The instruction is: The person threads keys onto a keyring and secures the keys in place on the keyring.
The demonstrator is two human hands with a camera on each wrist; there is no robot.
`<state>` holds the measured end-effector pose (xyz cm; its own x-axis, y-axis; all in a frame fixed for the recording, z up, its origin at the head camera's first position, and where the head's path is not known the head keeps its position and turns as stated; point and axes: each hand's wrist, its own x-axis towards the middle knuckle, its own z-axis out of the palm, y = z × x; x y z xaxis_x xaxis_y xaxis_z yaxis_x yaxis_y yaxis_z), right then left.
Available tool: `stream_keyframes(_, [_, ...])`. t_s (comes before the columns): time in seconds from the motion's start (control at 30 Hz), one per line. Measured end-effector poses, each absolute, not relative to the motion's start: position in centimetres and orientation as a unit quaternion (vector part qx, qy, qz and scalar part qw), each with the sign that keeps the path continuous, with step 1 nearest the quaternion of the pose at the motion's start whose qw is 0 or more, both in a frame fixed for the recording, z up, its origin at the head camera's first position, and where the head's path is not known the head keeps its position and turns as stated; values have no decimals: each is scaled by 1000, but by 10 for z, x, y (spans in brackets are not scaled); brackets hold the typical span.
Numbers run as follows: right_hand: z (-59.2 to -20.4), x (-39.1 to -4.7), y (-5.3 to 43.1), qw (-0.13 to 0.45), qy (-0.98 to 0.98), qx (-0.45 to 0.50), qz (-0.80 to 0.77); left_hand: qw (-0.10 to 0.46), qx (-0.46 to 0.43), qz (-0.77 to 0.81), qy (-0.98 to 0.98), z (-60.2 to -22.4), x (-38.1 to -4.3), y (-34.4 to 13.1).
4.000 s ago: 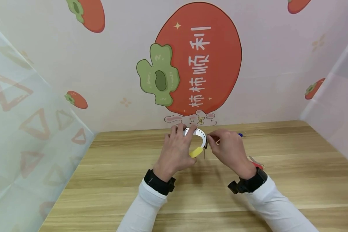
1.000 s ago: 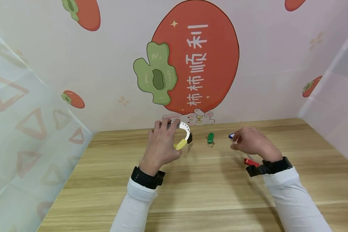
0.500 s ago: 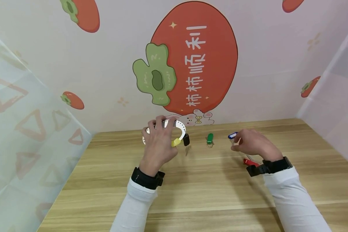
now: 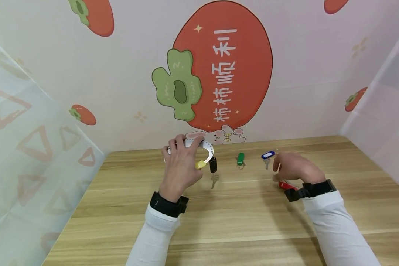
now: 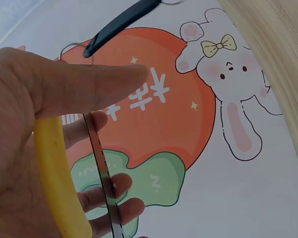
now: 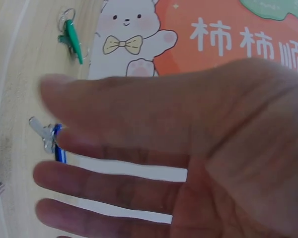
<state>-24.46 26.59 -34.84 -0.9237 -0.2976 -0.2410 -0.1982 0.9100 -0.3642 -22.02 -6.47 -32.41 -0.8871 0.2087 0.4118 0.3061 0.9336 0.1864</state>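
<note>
Ring (image 4: 208,147) in the left hand (image 4: 183,162) carries a hanging black tag (image 4: 213,165) and key (image 4: 214,180); a sharp tilt or slackened hold might let them swing or slide. The left thumb (image 5: 97,88) lies beside the yellow grip (image 4: 201,164); the right hand (image 4: 294,168), empty, fingers (image 6: 109,187) loosely spread, hovers near the blue tag (image 4: 268,155) and red tag (image 4: 285,186)

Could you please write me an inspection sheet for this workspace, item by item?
Surface: wood-grain tabletop.
Job's things: white ring with a yellow section; black tag with key, hanging from the ring; green tag, blue tag and red tag on the tabletop.
Clutter: nothing seen.
Grips: left grip holds the white ring; right grip, near the blue tag and red tag, holds nothing.
Cables: nothing seen.
Surroundings: backdrop printed with red fruit and a rabbit.
</note>
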Motion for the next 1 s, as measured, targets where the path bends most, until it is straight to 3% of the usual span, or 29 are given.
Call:
stream_keyframes(0.23, [-356,-247,266,187,962,-116,-160,209,-144,-127,-959,-325,-220,-66])
stream_keyframes(1.0, [-368,-247,265,153,968,-122,-155,220,-146,-111,-958,-323,-219,-66])
